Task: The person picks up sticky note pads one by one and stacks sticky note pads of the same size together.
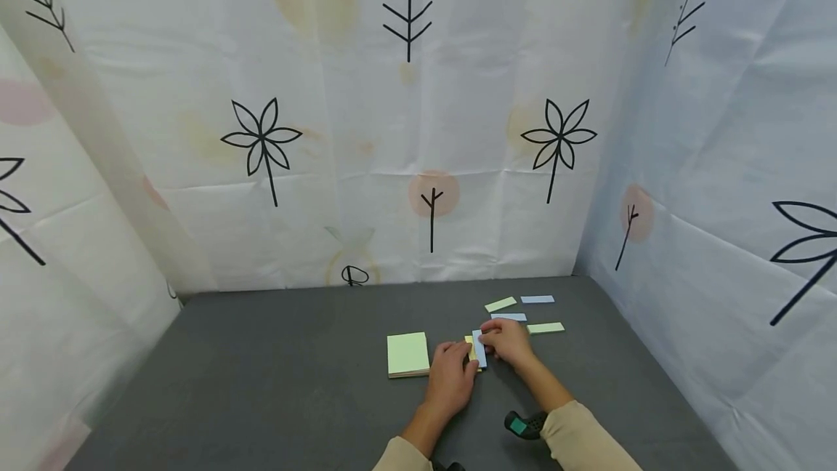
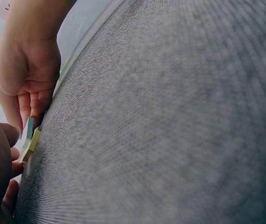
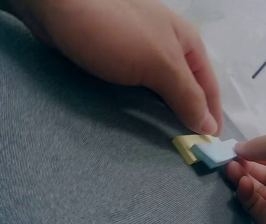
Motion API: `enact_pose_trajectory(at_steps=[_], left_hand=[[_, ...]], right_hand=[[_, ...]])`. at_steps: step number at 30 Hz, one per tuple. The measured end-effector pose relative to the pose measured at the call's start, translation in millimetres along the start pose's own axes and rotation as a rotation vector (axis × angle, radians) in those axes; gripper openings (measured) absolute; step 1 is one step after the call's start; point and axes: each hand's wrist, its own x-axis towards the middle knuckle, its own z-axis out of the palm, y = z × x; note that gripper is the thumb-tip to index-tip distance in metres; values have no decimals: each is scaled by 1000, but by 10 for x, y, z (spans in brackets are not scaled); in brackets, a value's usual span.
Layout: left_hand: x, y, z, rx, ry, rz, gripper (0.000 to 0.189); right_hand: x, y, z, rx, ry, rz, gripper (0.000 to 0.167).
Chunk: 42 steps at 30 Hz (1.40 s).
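I held a slim, pale blue block of paper notes [image 3: 216, 151] in my right hand [image 1: 510, 341], pinched at one long side between thumb and fingers. It partly overlay a slim yellow block of paper notes [image 3: 187, 143], a little askew, so that their edges did not meet. My left hand [image 1: 450, 378] had thumb and fingertip against the yellow block's opposite side; I could not tell whether they gripped it or only steadied it. Both blocks were low over the dark grey cloth-like tabletop [image 1: 294, 376], between my two hands. Just beside my left hand lay a square pale green paper pad [image 1: 408, 353]. Beyond my right hand were a tilted pale green paper strip [image 1: 500, 304], a second pale green strip [image 1: 546, 328], a far pale blue strip [image 1: 538, 299] and a nearer pale blue strip [image 1: 508, 317].

I judged the step in hand to be laying blue over yellow. The next move seemed to call for squaring their edges, the left fingers firm against the yellow, before my right let go.
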Motion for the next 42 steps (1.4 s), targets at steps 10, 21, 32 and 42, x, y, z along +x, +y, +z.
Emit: enact_pose_trajectory(at_steps=[10, 21, 32, 42], left_hand=[[2, -4, -29, -24, -24, -11, 31], [-3, -6, -31, -19, -7, 12, 31], [-2, -19, -28, -38, -16, -9, 36], [16, -17, -29, -22, -5, 15, 32]], right_hand=[[22, 0, 43, -102, -23, -52, 12], [14, -32, 59, -180, -34, -97, 12], [14, -18, 81, -208, -20, -114, 12], [26, -5, 76, -185, -33, -112, 11]])
